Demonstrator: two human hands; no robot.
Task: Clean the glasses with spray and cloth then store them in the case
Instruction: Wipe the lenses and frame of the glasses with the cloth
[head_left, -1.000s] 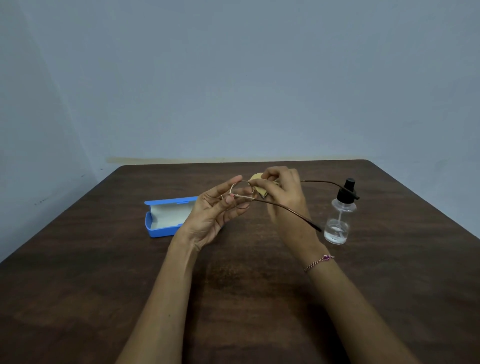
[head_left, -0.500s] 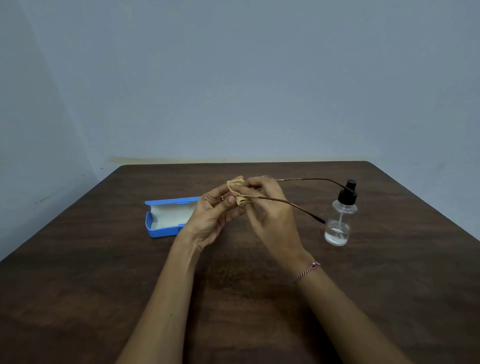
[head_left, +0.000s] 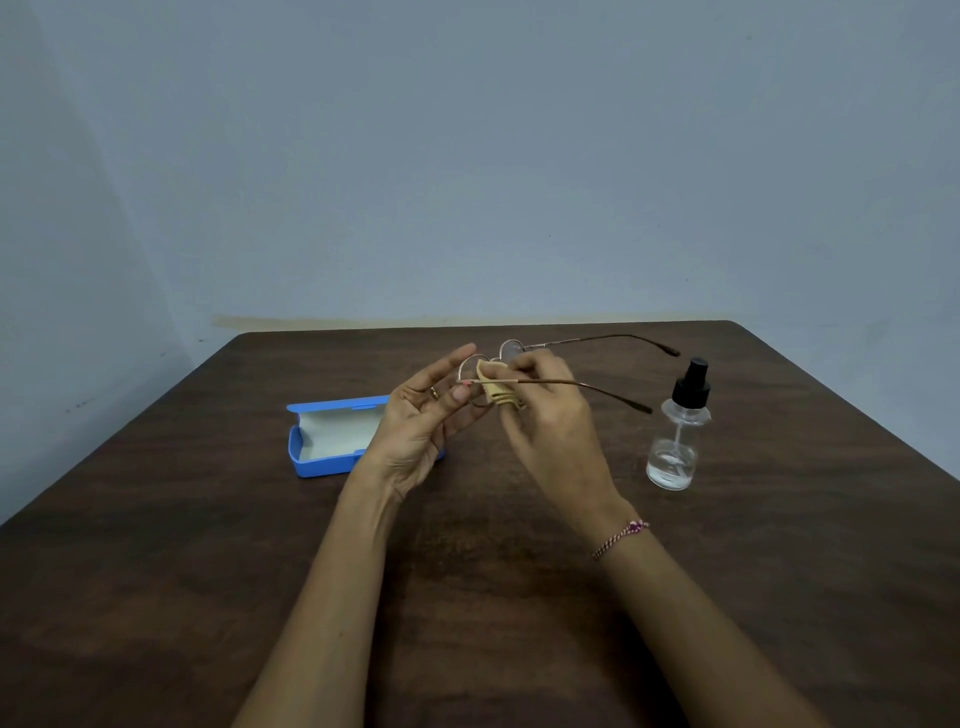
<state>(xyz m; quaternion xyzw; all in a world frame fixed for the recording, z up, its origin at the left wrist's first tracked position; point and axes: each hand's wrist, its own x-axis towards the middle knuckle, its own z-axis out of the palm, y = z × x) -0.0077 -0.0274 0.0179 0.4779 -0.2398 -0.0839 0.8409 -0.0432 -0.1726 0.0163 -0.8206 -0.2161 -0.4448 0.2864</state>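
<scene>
Thin metal-framed glasses (head_left: 566, 383) are held above the table's middle, their two temple arms pointing right toward the spray bottle. My left hand (head_left: 421, 421) holds the frame at the left lens rim with its fingertips. My right hand (head_left: 545, 415) pinches a folded beige cloth (head_left: 496, 392) against the left lens. The right lens shows just above my right hand's knuckles. A clear spray bottle (head_left: 675, 441) with a black nozzle stands upright to the right. The blue case (head_left: 322, 457) lies open at the left, its pale lining showing, partly hidden behind my left hand.
The dark wooden table (head_left: 208, 571) reaches a pale blue wall at the back and at the left. A thin bracelet (head_left: 621, 538) circles my right wrist.
The glasses have tilted so both lenses and the far temple arm show more. The cloth now sits folded over the left lens, and my left fingers have spread a little.
</scene>
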